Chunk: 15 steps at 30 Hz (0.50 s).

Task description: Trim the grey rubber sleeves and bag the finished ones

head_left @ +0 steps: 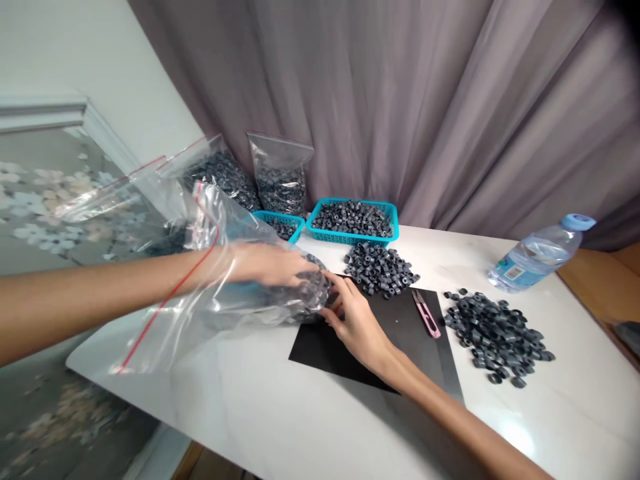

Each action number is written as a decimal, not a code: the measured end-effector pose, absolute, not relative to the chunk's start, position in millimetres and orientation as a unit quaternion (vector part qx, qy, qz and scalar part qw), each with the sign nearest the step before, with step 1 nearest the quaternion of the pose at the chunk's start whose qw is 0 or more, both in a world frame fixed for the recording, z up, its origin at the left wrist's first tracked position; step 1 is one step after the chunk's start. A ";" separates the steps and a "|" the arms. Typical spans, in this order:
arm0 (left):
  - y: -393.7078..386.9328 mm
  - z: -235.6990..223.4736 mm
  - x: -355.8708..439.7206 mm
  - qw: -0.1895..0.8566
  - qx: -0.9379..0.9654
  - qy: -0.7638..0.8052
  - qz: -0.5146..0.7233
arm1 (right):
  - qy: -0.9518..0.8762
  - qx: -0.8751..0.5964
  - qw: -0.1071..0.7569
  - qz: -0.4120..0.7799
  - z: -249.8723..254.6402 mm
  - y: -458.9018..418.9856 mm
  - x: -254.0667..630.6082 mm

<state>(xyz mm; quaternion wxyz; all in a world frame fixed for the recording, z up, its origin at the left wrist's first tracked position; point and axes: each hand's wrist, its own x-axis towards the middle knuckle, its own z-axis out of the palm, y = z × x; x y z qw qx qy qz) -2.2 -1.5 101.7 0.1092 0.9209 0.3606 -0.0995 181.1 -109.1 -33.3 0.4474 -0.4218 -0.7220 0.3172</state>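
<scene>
My left hand (277, 265) is inside a large clear zip bag (200, 327) with a red seal strip, its open mouth around my forearm. The fingertips reach small dark grey plastic rings (314, 287) at the bag's far end; blur and plastic hide whether they grip any. From outside, my right hand (350, 313) pinches that end of the bag between thumb and fingers. Under my right hand lies a black mat (345, 357). Just beyond it is a heap of grey rings (379, 269). Pink thread snips (427, 315) rest on the mat's right part.
Two turquoise baskets, a large one (353, 237) and a small one (299, 230), hold grey rings at the back. Filled zip bags (281, 183) stand against the curtain. Another ring pile (500, 337) lies at right, near a water bottle (543, 253). The white table's front edge (165, 420) is close.
</scene>
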 end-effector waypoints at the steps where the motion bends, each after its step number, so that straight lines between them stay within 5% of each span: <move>1: 4.4 107.7 -1.7 0.121 0.915 0.364 -0.122 | -0.718 -0.420 0.456 0.316 -40.5 -108.2 178.8; 10: -6.0 165.3 3.1 0.196 0.867 0.434 -0.150 | -0.728 -0.437 0.457 0.265 -59.7 -116.1 179.2; 15: -43.4 180.1 -0.4 0.345 0.811 0.462 -0.097 | -0.753 -0.433 0.440 0.229 -68.0 -140.9 196.0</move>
